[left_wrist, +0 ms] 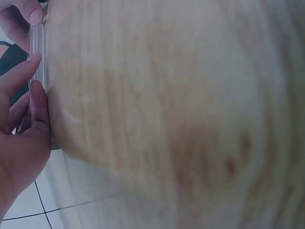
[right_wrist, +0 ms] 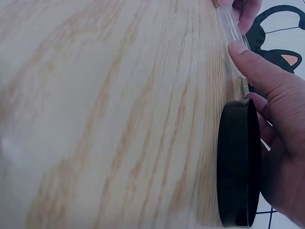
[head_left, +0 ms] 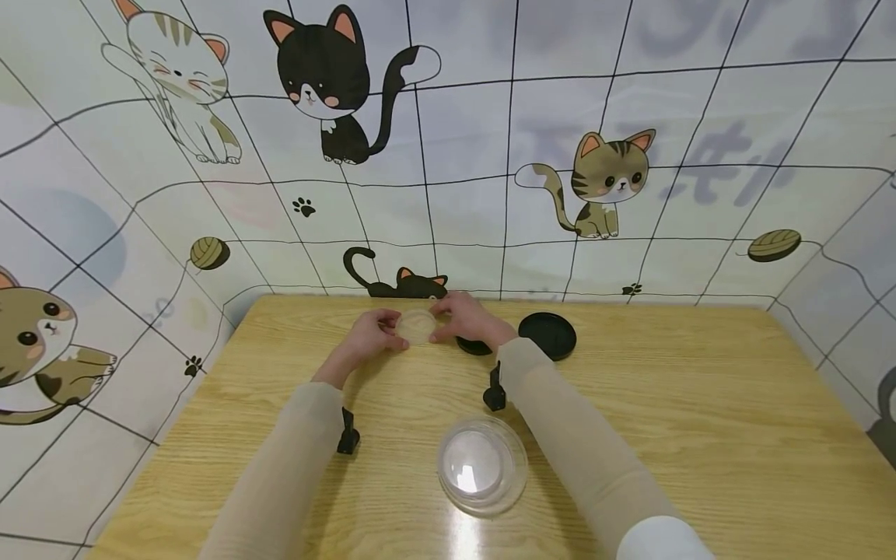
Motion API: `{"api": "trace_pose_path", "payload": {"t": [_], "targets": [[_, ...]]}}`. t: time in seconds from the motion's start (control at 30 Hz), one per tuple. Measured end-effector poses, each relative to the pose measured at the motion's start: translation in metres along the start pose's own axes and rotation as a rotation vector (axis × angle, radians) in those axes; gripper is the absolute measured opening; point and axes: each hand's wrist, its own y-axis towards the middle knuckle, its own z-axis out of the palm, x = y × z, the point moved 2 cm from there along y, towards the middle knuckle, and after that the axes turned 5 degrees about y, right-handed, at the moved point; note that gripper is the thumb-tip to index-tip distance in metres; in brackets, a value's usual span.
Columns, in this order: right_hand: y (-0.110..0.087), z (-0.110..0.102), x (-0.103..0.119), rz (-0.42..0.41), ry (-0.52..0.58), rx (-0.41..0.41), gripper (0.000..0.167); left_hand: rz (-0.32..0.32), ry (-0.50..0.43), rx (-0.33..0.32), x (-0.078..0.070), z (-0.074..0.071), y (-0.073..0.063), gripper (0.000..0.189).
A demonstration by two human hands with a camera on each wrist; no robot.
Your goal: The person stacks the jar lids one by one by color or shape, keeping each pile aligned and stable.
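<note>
At the far edge of the table, a clear shallow round dish [head_left: 417,327] lies flat between both hands. My left hand [head_left: 374,336] holds its left side, thumb on the near edge and fingers on the far edge. From the right, my right hand [head_left: 470,317] grips it the same way, with thumb and fingertips at the rim. Seen edge-on in the left wrist view, the dish [left_wrist: 39,52] is thin and low on the wood. A black round shallow lid [right_wrist: 233,162] stands right beside the right palm; in the head view, the right hand partly covers it.
A second, larger black round lid [head_left: 547,336] lies right of the right wrist. Nearer the body, between the forearms, sits a clear round plastic container [head_left: 483,467] with a wide rim. A cat-printed wall covering [head_left: 469,210] rises behind the wooden table [head_left: 700,420].
</note>
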Motion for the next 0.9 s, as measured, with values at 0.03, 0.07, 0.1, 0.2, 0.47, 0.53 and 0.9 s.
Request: {"api": "trace_pose_path", "payload": {"t": [0.03, 0.07, 0.1, 0.2, 0.47, 0.53, 0.9], "targets": [[0.0, 0.0, 0.0, 0.007, 0.016, -0.002, 0.059, 0.001, -0.005, -0.006, 0.0, 0.0, 0.0, 0.064], [-0.001, 0.0, -0.001, 0.012, 0.034, -0.006, 0.059, 0.001, -0.011, -0.01, 0.002, 0.001, 0.001, 0.064], [-0.001, -0.001, -0.001, 0.015, 0.052, -0.01, 0.059, -0.003, -0.02, -0.014, 0.002, 0.001, 0.0, 0.064], [-0.002, -0.002, -0.001, 0.019, 0.106, -0.013, 0.06, -0.009, -0.051, -0.023, 0.003, 0.002, 0.001, 0.065], [-0.007, -0.007, -0.004, -0.003, 0.199, -0.014, 0.06, -0.012, -0.209, -0.013, 0.002, 0.002, 0.0, 0.068], [-0.009, -0.007, -0.004, -0.006, 0.21, -0.016, 0.06, -0.013, -0.224, -0.01, 0.001, 0.002, -0.001, 0.068], [-0.016, -0.01, -0.006, -0.003, 0.277, -0.057, 0.063, 0.021, -0.186, -0.014, -0.011, -0.003, -0.012, 0.064]]}}
